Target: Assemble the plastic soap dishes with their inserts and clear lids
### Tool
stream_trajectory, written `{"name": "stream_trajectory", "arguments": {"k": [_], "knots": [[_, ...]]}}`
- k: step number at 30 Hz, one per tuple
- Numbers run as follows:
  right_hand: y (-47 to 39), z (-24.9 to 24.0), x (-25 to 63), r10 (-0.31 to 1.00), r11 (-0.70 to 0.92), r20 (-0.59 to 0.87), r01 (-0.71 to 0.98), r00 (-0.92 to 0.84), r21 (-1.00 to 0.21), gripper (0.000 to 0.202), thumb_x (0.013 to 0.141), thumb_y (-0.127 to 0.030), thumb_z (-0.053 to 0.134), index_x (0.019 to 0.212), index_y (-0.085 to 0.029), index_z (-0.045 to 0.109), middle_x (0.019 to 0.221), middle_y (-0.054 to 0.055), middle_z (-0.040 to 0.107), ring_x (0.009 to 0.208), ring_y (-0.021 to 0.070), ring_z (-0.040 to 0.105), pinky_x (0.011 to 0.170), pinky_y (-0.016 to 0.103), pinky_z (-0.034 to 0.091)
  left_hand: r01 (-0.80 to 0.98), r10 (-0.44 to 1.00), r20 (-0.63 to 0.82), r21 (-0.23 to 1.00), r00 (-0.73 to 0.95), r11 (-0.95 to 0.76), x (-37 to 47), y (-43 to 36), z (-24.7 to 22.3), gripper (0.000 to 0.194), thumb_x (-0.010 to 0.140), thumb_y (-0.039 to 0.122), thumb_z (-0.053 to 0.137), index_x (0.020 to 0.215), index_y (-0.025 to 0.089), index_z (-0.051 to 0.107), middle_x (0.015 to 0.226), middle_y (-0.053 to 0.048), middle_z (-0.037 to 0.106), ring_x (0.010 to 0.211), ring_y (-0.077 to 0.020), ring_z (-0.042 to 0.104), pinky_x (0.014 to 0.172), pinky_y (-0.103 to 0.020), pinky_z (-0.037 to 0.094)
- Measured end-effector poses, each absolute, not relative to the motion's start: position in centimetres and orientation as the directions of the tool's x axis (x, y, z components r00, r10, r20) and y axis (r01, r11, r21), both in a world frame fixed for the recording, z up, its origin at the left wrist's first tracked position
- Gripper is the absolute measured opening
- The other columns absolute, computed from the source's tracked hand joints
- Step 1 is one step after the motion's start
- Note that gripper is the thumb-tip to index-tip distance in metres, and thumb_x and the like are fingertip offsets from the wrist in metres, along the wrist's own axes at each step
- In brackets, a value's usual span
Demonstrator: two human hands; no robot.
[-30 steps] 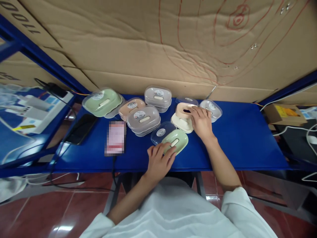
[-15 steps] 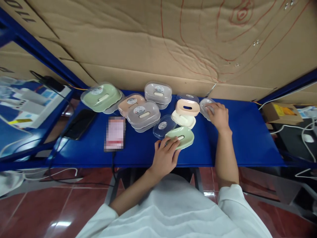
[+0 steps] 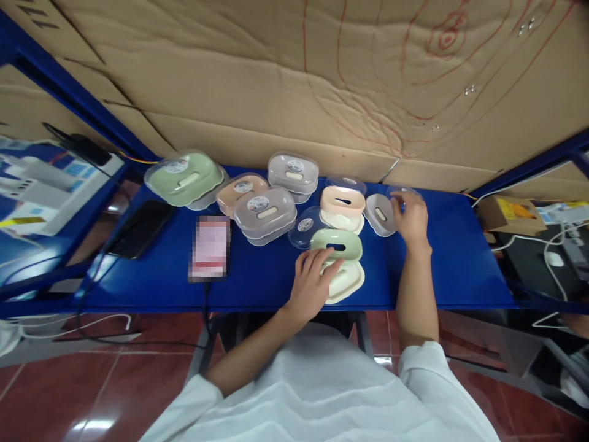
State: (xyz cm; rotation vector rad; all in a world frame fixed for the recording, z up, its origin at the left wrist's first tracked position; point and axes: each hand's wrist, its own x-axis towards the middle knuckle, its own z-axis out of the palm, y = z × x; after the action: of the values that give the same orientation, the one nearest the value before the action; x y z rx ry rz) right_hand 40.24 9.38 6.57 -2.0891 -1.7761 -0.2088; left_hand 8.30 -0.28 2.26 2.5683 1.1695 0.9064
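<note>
1. The left hand (image 3: 315, 279) lies near the front edge of the blue counter (image 3: 451, 270), fingers loosely curled over the near-left side of a green soap-dish tray (image 3: 338, 242).
2. That green tray sits tilted on top of a cream soap-dish base (image 3: 345, 285), which lies just right of the left hand and touches it.
3. The right hand (image 3: 411, 216) is further back and to the right, well apart from the left, fingers bent around a clear lid (image 3: 405, 193) whose edge shows above the knuckles.
4. Just left of the right hand lies a grey soap-dish tray (image 3: 381, 214), tilted and touching the fingers.
5. Between the two hands, toward the back, a peach soap dish (image 3: 343, 201) rests on a cream base; a loose clear lid with a round sticker (image 3: 304, 226) lies beside the green tray.
6. Further left stand closed soap boxes: a grey one (image 3: 264, 212), a peach one (image 3: 239, 190), a green one (image 3: 184, 175) and another grey one at the back (image 3: 293, 169).
7. A phone (image 3: 210, 247) lies left of the left hand, well apart.
</note>
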Motion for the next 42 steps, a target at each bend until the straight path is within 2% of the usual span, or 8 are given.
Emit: {"name": "stream_trajectory", "arguments": {"k": [7,14,19,23,28,31,36,42], "knots": [[8.5,6.1,37.5,0.99,-0.103,0.094,0.994,0.104,-0.02,0.041,0.104,-0.047,0.054,0.126,-0.02,0.075,0.116,0.017,0.079,0.099,0.0321,0.075,0.088,0.042,0.055,0.571,0.688,0.35,0.387,0.636,-0.724,6.4,-3.5,2.1,0.027,0.105,0.04,0.063,0.121,0.021,0.071,0.128,-0.013,0.072,0.116,-0.0304,0.067,0.093,-0.047,0.051],[9.2,6.6,38.7,0.954,-0.119,0.26,0.984,0.151,-0.134,0.045,0.108,-0.034,0.04,0.138,-0.015,0.068,0.126,0.02,0.076,0.114,0.0359,0.073,0.101,0.049,0.052,0.547,0.658,0.415,0.366,0.628,-0.753,7.2,-2.1,0.4,0.019,0.103,0.013,0.058,0.113,0.02,0.073,0.141,-0.011,0.069,0.132,-0.0286,0.062,0.11,-0.046,0.05],[9.4,7.1,38.1,0.898,0.007,0.432,0.979,0.084,-0.206,0.041,0.103,-0.024,0.045,0.134,-0.021,0.071,0.139,0.015,0.071,0.131,0.0344,0.064,0.112,0.055,0.046,0.624,0.689,0.455,0.31,0.565,-0.717,9.8,-0.5,1.0,0.035,0.095,0.001,0.058,0.122,0.018,0.071,0.13,-0.013,0.072,0.119,-0.0294,0.067,0.096,-0.043,0.055],[8.8,8.0,36.0,0.929,0.218,0.359,0.914,-0.086,-0.344,0.037,0.108,-0.037,0.045,0.125,-0.022,0.074,0.124,0.013,0.076,0.12,0.0326,0.069,0.107,0.052,0.051,0.634,0.685,0.571,0.334,0.453,-0.697,8.4,-0.7,2.2,0.032,0.097,0.005,0.061,0.122,0.022,0.071,0.128,-0.011,0.071,0.115,-0.0274,0.067,0.095,-0.041,0.054],[6.2,8.6,30.4,0.848,0.524,0.141,0.772,-0.51,-0.359,0.063,0.097,-0.053,0.071,0.155,-0.036,0.053,0.169,0.008,0.044,0.158,0.036,0.036,0.126,0.062,0.03,0.719,0.803,0.56,0.472,0.203,-0.511,4.1,-0.1,2.2,0.036,0.099,0.018,0.066,0.135,0.024,0.065,0.14,-0.015,0.064,0.131,-0.0306,0.062,0.108,-0.047,0.052],[5.0,8.3,28.3,0.808,0.561,0.013,0.764,-0.589,-0.319,0.066,0.1,-0.039,0.069,0.161,-0.038,0.044,0.176,0.008,0.031,0.164,0.0342,0.026,0.128,0.066,0.022,0.67,0.874,0.405,0.573,0.268,-0.471,3.4,1.0,1.9,0.048,0.103,0.025,0.062,0.15,0.021,0.054,0.155,-0.019,0.054,0.142,-0.0317,0.057,0.114,-0.049,0.052],[5.2,8.1,31.2,0.89,0.427,0.01,0.824,-0.456,-0.373,0.053,0.098,-0.022,0.061,0.149,-0.032,0.052,0.169,0.011,0.042,0.158,0.0314,0.038,0.123,0.06,0.036,0.517,0.815,0.406,0.632,0.413,-0.577,4.3,1.5,2.4,0.046,0.108,0.02,0.051,0.153,0.027,0.051,0.162,-0.013,0.05,0.148,-0.0245,0.053,0.119,-0.042,0.051],[5.0,9.5,33.3,0.918,0.382,0.052,0.838,-0.394,-0.39,0.04,0.099,-0.019,0.054,0.137,-0.03,0.06,0.162,0.012,0.05,0.157,0.0333,0.04,0.122,0.064,0.037,0.677,0.801,0.594,0.618,-0.069,-0.4,1.7,3.6,2.9,0.063,0.098,0.032,0.073,0.155,0.022,0.048,0.164,-0.022,0.037,0.157,-0.0366,0.037,0.126,-0.058,0.039]]}}
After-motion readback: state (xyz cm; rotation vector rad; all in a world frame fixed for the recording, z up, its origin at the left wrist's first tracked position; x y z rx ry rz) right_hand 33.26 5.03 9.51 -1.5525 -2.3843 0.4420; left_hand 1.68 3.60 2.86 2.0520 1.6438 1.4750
